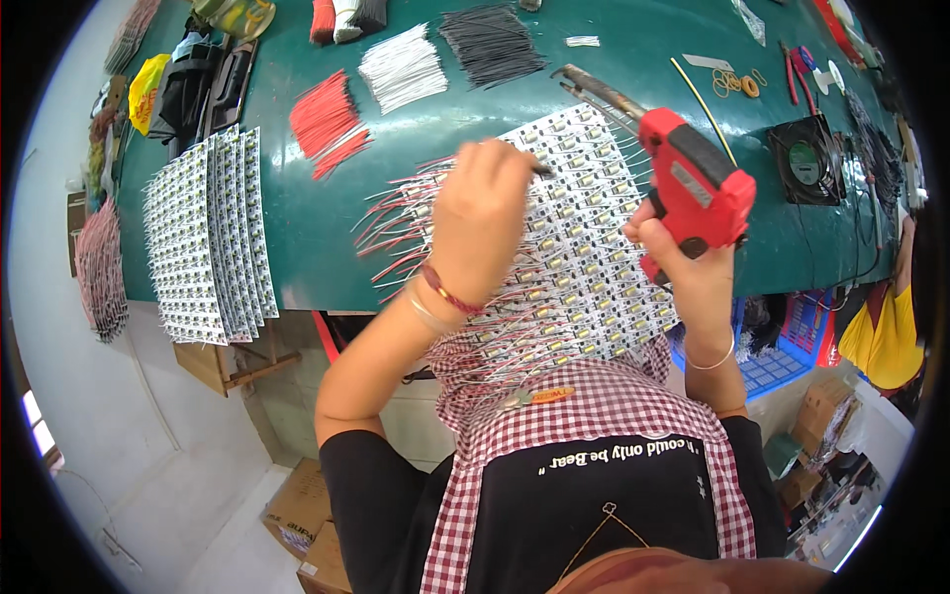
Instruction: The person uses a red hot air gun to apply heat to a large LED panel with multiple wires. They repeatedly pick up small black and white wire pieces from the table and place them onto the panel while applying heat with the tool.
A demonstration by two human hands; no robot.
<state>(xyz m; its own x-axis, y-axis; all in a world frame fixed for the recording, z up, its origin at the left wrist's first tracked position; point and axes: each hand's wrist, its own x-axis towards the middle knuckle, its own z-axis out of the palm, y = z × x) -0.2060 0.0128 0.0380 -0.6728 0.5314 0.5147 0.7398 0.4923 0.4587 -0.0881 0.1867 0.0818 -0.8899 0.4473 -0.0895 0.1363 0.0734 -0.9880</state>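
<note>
My right hand (683,259) grips a red and black soldering gun (693,183), its long metal tip angled up and left over the far end of a white circuit board panel (584,233). The panel rests partly on the table and reaches toward my apron, with rows of small components across it. Red and white wires (396,223) stick out along its left side. Above that side hovers my left hand (482,213), fingers curled together and slightly blurred. A small dark tip shows beyond its fingers; what it holds cannot be made out.
Red wires (329,121), white wires (404,69) and black wires (490,45) lie in piles at the back of the green table (297,233). Stacked panels (203,243) overhang its left edge. Toward the right are a black fan (807,160), pliers (800,79) and a blue crate (772,368).
</note>
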